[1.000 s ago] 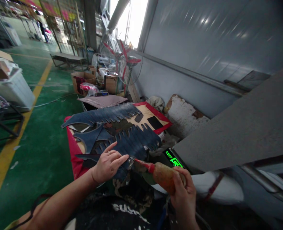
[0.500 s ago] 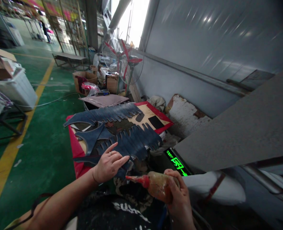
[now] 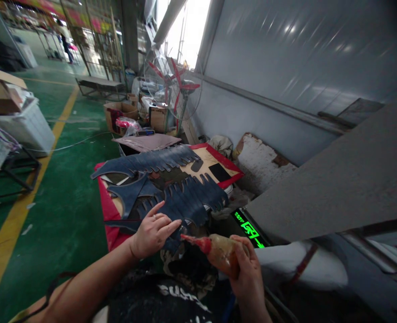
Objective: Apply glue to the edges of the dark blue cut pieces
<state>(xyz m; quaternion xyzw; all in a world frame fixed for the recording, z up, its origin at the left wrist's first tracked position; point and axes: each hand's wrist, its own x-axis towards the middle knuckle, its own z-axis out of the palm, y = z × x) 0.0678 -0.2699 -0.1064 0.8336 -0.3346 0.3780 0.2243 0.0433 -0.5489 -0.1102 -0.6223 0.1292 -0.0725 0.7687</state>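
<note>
My left hand point(image 3: 153, 232) lies flat with fingers spread on the near end of a row of overlapping dark blue cut pieces point(image 3: 188, 202). My right hand point(image 3: 245, 271) grips a yellowish squeeze bottle point(image 3: 222, 253) with a red pointed nozzle point(image 3: 194, 241). The nozzle tip points left, close to my left fingertips and the near edge of the blue pieces. A second row of dark blue pieces point(image 3: 147, 161) lies farther back on a red-edged board point(image 3: 225, 163).
A green lit display point(image 3: 250, 229) sits right of the pieces beside a large grey slab point(image 3: 339, 179). A standing fan point(image 3: 173, 85), cardboard boxes point(image 3: 119, 112) and a white bin point(image 3: 25, 125) stand on the green floor beyond. A distant person point(image 3: 65, 45) walks far back.
My right hand first drew the bottle back from the blue pieces toward me; its nozzle now sits slightly higher. My left hand stays pressed in the same place.
</note>
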